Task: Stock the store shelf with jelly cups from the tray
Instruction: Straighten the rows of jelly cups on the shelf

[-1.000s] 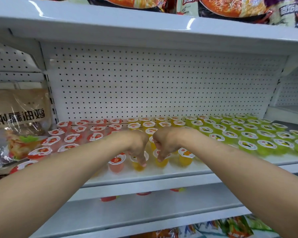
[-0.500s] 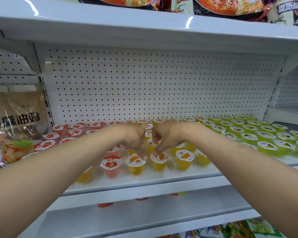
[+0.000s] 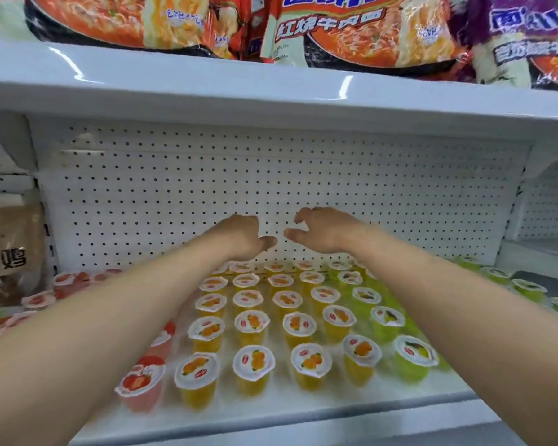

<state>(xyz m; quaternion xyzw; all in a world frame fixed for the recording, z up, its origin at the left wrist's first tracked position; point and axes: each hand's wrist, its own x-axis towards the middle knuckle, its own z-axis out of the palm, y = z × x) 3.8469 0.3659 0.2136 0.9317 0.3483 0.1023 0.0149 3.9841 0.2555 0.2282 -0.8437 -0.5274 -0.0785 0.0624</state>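
The left hand (image 3: 242,235) hangs above the far rows of cups with fingers loosely curled and nothing in it; the right hand (image 3: 322,231) matches it just to the right, also loose and empty, thumbs nearly meeting in front of the pegboard back wall (image 3: 400,204). Both forearms stretch over the stocked shelf (image 3: 303,413).

The orange jelly cups (image 3: 253,365) fill the middle in rows running from the near edge to the far wall. Red jelly cups (image 3: 140,383) stand to their left, partly hidden under the left arm, and green jelly cups (image 3: 414,354) to their right. Every cup I can make out stands upright, foil lid up, its long axis vertical and the narrower base down. No tray is in view.

The risk, as I judge it, lies in the arms: they pass low over closely packed, top-heavy cups, so a dropped wrist or a careless pull back could clip a lid and topple neighbours in a chain. The near row stands close to the shelf lip, where a nudge might send a cup off the front.
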